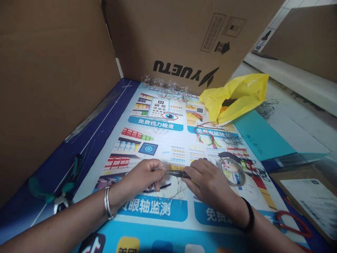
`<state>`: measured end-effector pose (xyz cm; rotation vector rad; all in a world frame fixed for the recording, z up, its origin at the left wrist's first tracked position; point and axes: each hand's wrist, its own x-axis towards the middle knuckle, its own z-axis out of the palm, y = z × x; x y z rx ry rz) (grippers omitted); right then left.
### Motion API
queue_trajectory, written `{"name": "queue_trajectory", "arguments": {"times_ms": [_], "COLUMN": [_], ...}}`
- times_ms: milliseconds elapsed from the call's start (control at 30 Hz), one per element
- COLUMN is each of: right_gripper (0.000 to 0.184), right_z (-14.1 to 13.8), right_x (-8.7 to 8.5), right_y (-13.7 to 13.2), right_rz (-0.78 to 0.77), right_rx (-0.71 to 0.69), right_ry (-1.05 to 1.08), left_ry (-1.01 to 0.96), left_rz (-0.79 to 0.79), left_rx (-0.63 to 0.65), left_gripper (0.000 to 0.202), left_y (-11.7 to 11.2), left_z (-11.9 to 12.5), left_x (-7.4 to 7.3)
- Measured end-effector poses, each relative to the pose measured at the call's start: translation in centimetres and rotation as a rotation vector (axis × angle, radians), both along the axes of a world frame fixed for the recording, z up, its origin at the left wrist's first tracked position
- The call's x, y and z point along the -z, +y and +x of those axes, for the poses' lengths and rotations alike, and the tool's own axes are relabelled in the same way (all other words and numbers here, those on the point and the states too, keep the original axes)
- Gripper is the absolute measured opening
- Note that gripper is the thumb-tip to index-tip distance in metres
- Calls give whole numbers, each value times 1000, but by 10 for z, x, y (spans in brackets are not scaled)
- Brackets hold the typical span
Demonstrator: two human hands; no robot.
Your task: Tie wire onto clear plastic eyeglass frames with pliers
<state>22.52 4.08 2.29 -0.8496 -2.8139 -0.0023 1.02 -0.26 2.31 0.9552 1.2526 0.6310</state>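
Note:
My left hand (149,173) is closed, its thumb and fingers pinching a thin wire (162,166). Wrapped round the yellow-and-black handles of small pliers (176,173) is my right hand (206,181). The jaws of the pliers point left and meet the wire at my left fingertips. A loose curl of fine wire with small beads (179,191) hangs or lies just below the jaws; whether it joins the held wire I cannot tell. Both hands are above a printed poster (158,230) that covers the table.
Cardboard walls (168,42) rise behind and left. Green-handled cutters (65,186) and straight wires (92,116) lie left. A wire tangle (168,88) sits at the back. Rightward are a yellow bag (234,96), coloured cords (214,140), a tape roll (221,172) and red-handled scissors (306,230).

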Motion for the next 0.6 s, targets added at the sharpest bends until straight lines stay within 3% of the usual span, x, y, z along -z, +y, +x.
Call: {"name": "queue_trajectory", "arguments": {"times_ms": [600], "right_gripper": [17], "right_z": [2], "right_x": [4], "right_y": [0], "right_rz": [34], "right_rx": [-19], "right_ry": [-87], "left_ry": [-34], "left_rz": [10], "left_rx": [56], "left_gripper": [15], "left_y": [0], "left_z": [-3], "left_x": [0]}}
